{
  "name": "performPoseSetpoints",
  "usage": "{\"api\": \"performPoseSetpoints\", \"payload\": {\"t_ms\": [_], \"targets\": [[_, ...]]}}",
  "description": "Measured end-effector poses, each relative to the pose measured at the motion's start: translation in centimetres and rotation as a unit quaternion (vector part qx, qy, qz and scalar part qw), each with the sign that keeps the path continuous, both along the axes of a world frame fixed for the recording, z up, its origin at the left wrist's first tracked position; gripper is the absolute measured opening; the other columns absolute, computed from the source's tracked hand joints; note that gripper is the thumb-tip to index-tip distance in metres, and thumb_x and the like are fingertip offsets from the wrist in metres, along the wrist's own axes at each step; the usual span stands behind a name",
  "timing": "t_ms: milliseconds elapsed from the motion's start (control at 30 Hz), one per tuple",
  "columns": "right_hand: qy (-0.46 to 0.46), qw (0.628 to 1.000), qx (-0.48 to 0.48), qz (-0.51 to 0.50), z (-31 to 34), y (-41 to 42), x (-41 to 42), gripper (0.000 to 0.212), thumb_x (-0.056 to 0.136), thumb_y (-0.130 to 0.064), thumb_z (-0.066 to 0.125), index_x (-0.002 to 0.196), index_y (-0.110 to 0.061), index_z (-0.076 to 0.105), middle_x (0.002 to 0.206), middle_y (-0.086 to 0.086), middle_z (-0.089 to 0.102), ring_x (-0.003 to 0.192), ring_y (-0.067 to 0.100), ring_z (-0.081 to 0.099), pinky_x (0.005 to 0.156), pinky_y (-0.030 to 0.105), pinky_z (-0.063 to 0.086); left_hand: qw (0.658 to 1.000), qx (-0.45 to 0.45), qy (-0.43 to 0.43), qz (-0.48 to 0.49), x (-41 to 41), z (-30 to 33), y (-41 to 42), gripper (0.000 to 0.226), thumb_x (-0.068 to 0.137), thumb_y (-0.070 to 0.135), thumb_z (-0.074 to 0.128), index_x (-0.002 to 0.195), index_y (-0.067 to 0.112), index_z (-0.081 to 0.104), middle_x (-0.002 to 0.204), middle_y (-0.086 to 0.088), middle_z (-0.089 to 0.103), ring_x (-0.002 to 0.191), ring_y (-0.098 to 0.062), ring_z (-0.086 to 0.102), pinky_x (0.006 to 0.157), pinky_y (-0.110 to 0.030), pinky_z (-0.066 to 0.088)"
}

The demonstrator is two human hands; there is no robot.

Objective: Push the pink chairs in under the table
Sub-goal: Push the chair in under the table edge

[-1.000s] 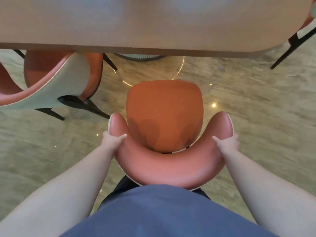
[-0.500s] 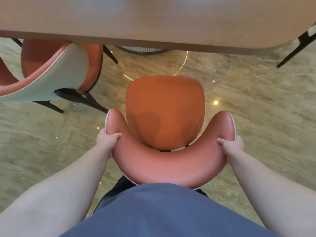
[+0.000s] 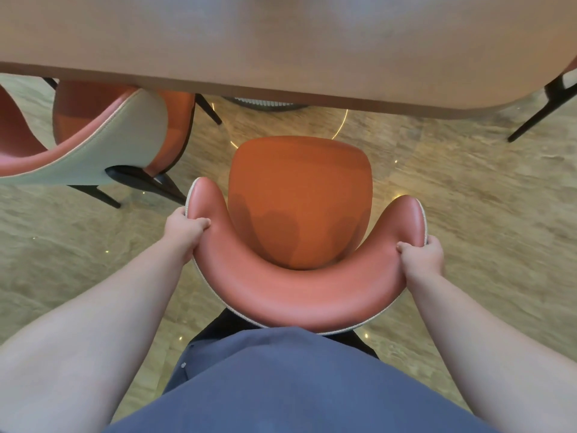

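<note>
1. Two hands on one chair, pretty simple scene. No containers of any kind that I can see, so nothing to report on that front.
2. Big wooden table (image 3: 281, 42) fills the far side of the view, its near edge running left to right with a rounded corner on the right.
3. Second pink chair (image 3: 93, 145) sits far left, seat partly tucked under the table edge, pale outer shell of its backrest facing this way, black legs showing underneath.
4. Far right there's a black chair leg (image 3: 543, 110) and a sliver of another seat at the frame edge, can't make out much more.
5. Floor (image 3: 468, 189) is glossy beige stone with little light reflections. The strip of floor between the near chair and the table looks bare.
6. Pink chair (image 3: 299, 201) being handled is dead centre, seat's far edge near the table edge but not under it, open floor visible between them.
7. Left hand (image 3: 184, 229) is clamped on the left end of the curved backrest, thumb on top of the padding.
8. Right hand (image 3: 421, 254) is gripping the right end the same way, fingers wrapped round the outside.
9. Backrest curve sits between the two forearms, right up against the person's blue shirt (image 3: 281, 385) at the near side.
</note>
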State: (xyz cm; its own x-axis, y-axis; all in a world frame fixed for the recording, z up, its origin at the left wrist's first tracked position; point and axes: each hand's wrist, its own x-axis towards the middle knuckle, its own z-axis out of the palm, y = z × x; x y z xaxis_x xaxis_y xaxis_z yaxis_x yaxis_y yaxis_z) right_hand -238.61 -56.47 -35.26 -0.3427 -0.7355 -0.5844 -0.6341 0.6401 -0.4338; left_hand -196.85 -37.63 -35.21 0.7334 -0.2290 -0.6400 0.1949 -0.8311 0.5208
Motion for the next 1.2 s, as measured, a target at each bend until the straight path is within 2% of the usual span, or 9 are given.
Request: {"api": "performPoseSetpoints", "payload": {"t_ms": [167,300,433,567,633,833,900,967,1200], "targets": [[0.006,1.000,-0.015,0.004,0.7,-2.2,2.0,0.025,0.077,-0.028,0.070,0.093,-0.024,0.051,0.079,-0.009,0.058,0.066,0.015,0.055,0.059,0.033,0.037,1.000,-0.009,-0.009,-0.007,2.3,0.6,-2.6,0.039,0.082,0.011,0.074,0.119,0.012,0.063,0.104,-0.008,0.065,0.093,-0.030,0.063,0.074,-0.035,0.049],[0.009,1.000,-0.021,-0.003,1.1,-4.4,3.9,0.024,0.079,-0.028,0.070,0.093,-0.023,0.051,0.078,-0.007,0.059,0.066,0.017,0.055,0.058,0.033,0.036,1.000,-0.018,-0.002,-0.009,4.3,0.9,-5.2,0.033,0.082,0.012,0.074,0.113,0.015,0.062,0.094,0.000,0.063,0.092,-0.029,0.063,0.069,-0.032,0.047],[0.015,1.000,-0.013,-0.004,1.0,-7.2,6.3,0.026,0.081,-0.027,0.071,0.100,-0.022,0.054,0.080,-0.006,0.060,0.076,0.030,0.060,0.071,0.035,0.042,1.000,-0.023,0.007,-0.008,6.6,0.8,-8.2,0.035,0.083,0.012,0.074,0.116,0.012,0.062,0.094,-0.001,0.064,0.087,-0.025,0.064,0.064,-0.030,0.047],[0.023,0.999,-0.014,-0.017,0.7,-9.7,8.5,0.027,0.082,-0.026,0.071,0.102,-0.021,0.055,0.086,0.000,0.063,0.083,0.033,0.062,0.077,0.038,0.047,1.000,-0.020,0.011,-0.022,8.7,0.5,-11.5,0.035,0.085,0.012,0.073,0.118,0.013,0.061,0.106,-0.010,0.066,0.096,-0.032,0.064,0.084,-0.042,0.055],[0.021,0.999,-0.017,-0.024,0.4,-10.8,9.4,0.027,0.081,-0.027,0.070,0.102,-0.022,0.055,0.085,-0.002,0.063,0.082,0.033,0.062,0.077,0.038,0.047,0.999,-0.023,0.010,-0.021,9.5,0.3,-12.7,0.037,0.085,0.011,0.073,0.120,0.012,0.062,0.105,-0.009,0.066,0.095,-0.032,0.064,0.087,-0.043,0.056],[0.010,0.999,-0.021,-0.040,-0.1,-13.5,11.6,0.025,0.079,-0.029,0.071,0.098,-0.024,0.055,0.081,-0.009,0.061,0.069,0.020,0.058,0.068,0.034,0.041,0.999,-0.036,0.028,-0.003,11.4,0.0,-16.2,0.029,0.087,0.008,0.070,0.113,0.017,0.061,0.094,-0.002,0.066,0.079,-0.019,0.063,0.063,-0.029,0.048],[0.012,0.999,-0.022,-0.045,-0.3,-14.5,12.1,0.026,0.079,-0.029,0.071,0.099,-0.026,0.055,0.080,-0.011,0.060,0.067,0.013,0.056,0.061,0.031,0.038,0.999,-0.033,0.028,0.000,11.9,-0.2,-17.2,0.029,0.086,0.009,0.071,0.111,0.017,0.061,0.092,0.000,0.066,0.079,-0.019,0.064,0.062,-0.029,0.048],[0.017,0.998,-0.025,-0.046,-0.6,-15.5,12.5,0.025,0.079,-0.029,0.071,0.097,-0.026,0.054,0.079,-0.012,0.059,0.066,0.012,0.055,0.064,0.032,0.039,0.999,-0.029,0.026,-0.003,12.4,-0.5,-18.3,0.029,0.085,0.010,0.072,0.111,0.018,0.061,0.092,0.000,0.066,0.081,-0.021,0.064,0.065,-0.030,0.049],[0.024,0.999,-0.024,-0.036,-1.6,-17.4,13.4,0.027,0.080,-0.030,0.072,0.101,-0.026,0.055,0.080,-0.014,0.059,0.078,0.029,0.060,0.076,0.035,0.043,0.999,-0.036,0.026,0.006,12.9,-1.4,-19.4,0.025,0.086,0.009,0.071,0.107,0.015,0.061,0.091,-0.001,0.066,0.078,-0.020,0.064,0.070,-0.033,0.051]]}}
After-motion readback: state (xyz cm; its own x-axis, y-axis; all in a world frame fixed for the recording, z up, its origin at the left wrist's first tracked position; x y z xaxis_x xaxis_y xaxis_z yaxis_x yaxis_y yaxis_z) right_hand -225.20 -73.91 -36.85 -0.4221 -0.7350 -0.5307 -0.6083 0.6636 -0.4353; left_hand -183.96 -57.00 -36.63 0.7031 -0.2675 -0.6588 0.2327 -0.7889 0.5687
